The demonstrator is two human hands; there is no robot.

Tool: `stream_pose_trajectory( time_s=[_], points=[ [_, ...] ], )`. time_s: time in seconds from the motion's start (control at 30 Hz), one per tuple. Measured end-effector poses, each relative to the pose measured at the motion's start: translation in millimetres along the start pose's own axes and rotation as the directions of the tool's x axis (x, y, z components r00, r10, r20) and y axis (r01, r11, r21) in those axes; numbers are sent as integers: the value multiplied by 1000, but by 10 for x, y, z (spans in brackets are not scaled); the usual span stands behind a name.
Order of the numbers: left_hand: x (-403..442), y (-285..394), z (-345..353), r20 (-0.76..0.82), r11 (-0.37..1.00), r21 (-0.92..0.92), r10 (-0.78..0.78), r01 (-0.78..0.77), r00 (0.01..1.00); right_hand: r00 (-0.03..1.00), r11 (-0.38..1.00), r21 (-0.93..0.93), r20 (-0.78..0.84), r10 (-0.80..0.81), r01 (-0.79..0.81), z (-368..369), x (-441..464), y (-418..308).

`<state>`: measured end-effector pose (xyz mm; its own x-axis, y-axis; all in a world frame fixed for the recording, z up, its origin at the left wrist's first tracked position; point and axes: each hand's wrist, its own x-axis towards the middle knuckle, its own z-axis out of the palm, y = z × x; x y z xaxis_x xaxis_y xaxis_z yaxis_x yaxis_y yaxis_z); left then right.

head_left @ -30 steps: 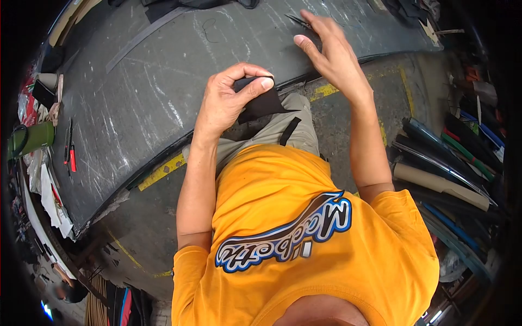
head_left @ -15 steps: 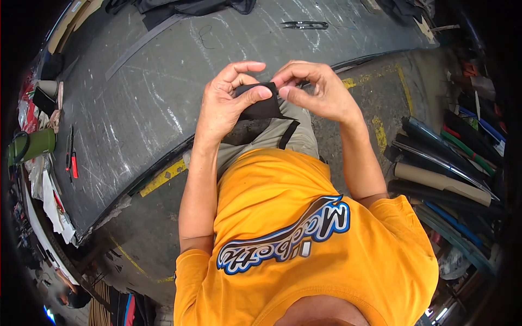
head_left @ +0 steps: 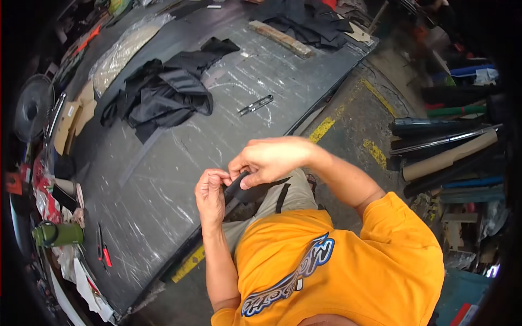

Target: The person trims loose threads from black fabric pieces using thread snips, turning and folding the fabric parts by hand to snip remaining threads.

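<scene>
Between my hands, over the table's near edge, is a small piece of black fabric (head_left: 237, 191). My right hand (head_left: 274, 161) pinches it from above, thumb lying on its face. At its left upper corner, the fingertips of my left hand (head_left: 211, 191) are pressed together and meet the right fingertips. Part of the fabric hangs down over my lap. Black thread snips (head_left: 255, 105) lie on the grey worktable (head_left: 163, 179) beyond my hands.
A heap of black fabric (head_left: 168, 92) and a flat bar (head_left: 280, 39) lie farther back. Near the left edge are a red-and-black cutter (head_left: 103, 247) and a green bottle (head_left: 58, 233). Rolls of material (head_left: 451, 155) are stacked to the right.
The view has swung, bringing more of the table's back into sight. My right hand has come across over the fabric, and my left thumb has left the fabric's face for its corner.
</scene>
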<state>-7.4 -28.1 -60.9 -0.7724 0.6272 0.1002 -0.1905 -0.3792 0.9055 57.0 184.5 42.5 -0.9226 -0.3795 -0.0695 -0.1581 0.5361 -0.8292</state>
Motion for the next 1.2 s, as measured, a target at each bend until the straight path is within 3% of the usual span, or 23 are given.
stream_pose_trajectory(
  time_s=[0.07,0.13,0.2,0.23,0.33,0.37,0.43,0.5,0.53,0.6,0.67,0.73,0.8,0.83,0.9,1.0,1.03,1.1,1.13,1.2],
  points=[
    [33,-41,9,-14,999,37,10,-10,1000,987,993,22,108,-122,120,-299,100,57],
    [61,-51,35,-87,995,97,20,-11,996,981,972,132,-24,-194,196,-679,244,246],
    [77,-30,100,-121,997,70,50,-42,991,946,978,180,-287,151,-102,-1259,141,-92],
    [80,-24,130,-168,997,33,69,-64,983,891,983,175,-435,134,-63,-1549,115,-82],
    [111,-34,142,-219,995,-7,92,-96,971,576,938,247,-815,65,244,-2430,17,109],
    [108,-49,136,-225,995,-10,93,-98,970,471,895,288,-876,103,339,-2743,-89,190],
    [101,-52,132,-236,995,-11,97,-102,967,363,843,172,-931,-30,510,-3503,-315,952],
    [105,-47,143,-241,997,-15,65,-71,968,113,831,73,-994,12,551,-3659,-491,1068],
    [105,-42,143,-246,998,-16,50,-56,968,120,827,75,-993,9,557,-3663,-626,1158],
    [101,-49,123,-241,999,-8,49,-52,969,133,866,276,-961,242,418,-3597,-808,1513],
    [92,-64,124,-207,1000,1,27,-28,978,109,882,448,-893,436,148,-3194,-847,1658],
    [71,-53,134,-205,999,47,14,-4,979,114,795,606,-792,600,19,-2982,-977,2111],
    [78,-29,140,-201,990,135,-9,37,980,73,693,719,-694,716,47,-2750,-1091,2549],
    [91,-23,145,-205,990,138,-3,32,979,80,694,718,-696,714,48,-2633,-1065,2481],
    [92,-21,150,-191,981,188,-17,54,981,-73,748,663,-748,660,-28,-2292,-1035,2380],
    [57,-6,161,-198,970,228,-40,86,979,-113,832,543,-839,532,-117,-1988,-980,2462],
    [75,7,179,-183,967,237,-53,97,982,-87,828,550,-835,543,-113,-1858,-927,2426],
    [70,36,206,-192,960,257,-67,116,979,136,871,480,-861,491,-105,-1576,-873,2355],
    [63,51,228,-183,945,300,-75,128,980,154,866,491,-852,500,-97,-1408,-822,2363],
    [78,71,256,-159,911,384,-91,147,983,193,964,219,-950,246,-151,-1116,-726,2414]
  ],
)
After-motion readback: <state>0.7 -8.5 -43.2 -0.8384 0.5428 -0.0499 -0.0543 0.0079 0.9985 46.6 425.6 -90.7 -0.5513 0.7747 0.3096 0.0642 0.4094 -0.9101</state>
